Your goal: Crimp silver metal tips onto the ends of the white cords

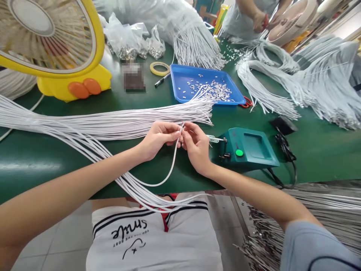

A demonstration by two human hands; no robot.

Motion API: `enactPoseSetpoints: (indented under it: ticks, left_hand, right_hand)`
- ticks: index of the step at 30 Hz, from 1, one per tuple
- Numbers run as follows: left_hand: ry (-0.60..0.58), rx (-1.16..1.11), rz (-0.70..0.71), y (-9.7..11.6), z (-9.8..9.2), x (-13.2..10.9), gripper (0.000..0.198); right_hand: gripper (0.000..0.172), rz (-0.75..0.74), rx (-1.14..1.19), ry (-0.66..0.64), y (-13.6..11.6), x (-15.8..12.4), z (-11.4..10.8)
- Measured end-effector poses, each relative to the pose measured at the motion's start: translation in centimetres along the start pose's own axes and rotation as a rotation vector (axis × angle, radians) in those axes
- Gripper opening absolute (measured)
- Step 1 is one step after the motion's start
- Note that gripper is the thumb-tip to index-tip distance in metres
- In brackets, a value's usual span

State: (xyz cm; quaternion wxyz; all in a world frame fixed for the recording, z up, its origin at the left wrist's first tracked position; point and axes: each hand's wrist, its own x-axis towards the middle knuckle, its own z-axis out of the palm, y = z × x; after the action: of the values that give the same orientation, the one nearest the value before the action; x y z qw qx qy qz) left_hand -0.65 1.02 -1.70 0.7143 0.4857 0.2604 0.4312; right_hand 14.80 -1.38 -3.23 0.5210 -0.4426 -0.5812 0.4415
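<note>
My left hand (158, 138) and my right hand (196, 146) meet over the green table (42, 162), both pinched on the end of one white cord (172, 167). The cord loops down toward my lap. A big bundle of white cords (98, 124) lies across the table from the left, its ends reaching the blue tray (180, 94) of small metal clips (217, 90). Just right of my right hand stands a small green machine (249, 148) with a green button.
A yellow fan (56, 49) stands at the back left. Bags of clips (132, 41), a tape roll (159, 68) and a pen lie behind. More cord bundles (310, 82) cover the right side. Another person (254, 17) works at the far end. Finished cords (310, 218) hang at the lower right.
</note>
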Motion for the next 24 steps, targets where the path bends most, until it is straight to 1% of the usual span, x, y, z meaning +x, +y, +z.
enactPoseSetpoints:
  ticks: [3,5,7,9,11,14,21,24]
  left_hand:
    - [0.006,0.007,-0.006,-0.2,-0.1,0.0,0.018]
    - [0.015,0.028,-0.007,-0.2,-0.1,0.0,0.018]
    - [0.026,0.051,0.001,-0.1,0.0,0.1,0.02]
    - [0.035,0.066,0.007,0.0,0.1,0.1,0.022]
    - [0.033,0.073,0.001,0.1,0.2,0.1,0.024]
    - [0.011,0.06,-0.02,0.1,0.3,0.0,0.024]
    - [-0.034,0.05,-0.054,0.2,0.5,-0.1,0.028]
    - [-0.082,0.05,-0.05,0.3,0.7,-0.3,0.028]
  right_hand:
    - [0.018,-0.109,0.011,-0.029,-0.5,0.2,-0.7]
    - [0.015,-0.156,0.047,-0.058,-0.8,0.3,-1.0]
    - [0.012,-0.157,0.073,-0.083,-1.1,0.5,-1.1]
    - [0.012,-0.137,0.087,-0.098,-1.3,0.6,-1.1]
    - [0.013,-0.12,0.102,-0.097,-1.4,0.6,-1.1]
    - [0.012,-0.136,0.097,-0.077,-1.6,0.7,-1.2]
    - [0.02,-0.223,-0.031,-0.049,-2.2,0.5,-1.5]
    - [0.03,-0.247,-0.006,0.019,-2.0,0.5,-1.5]
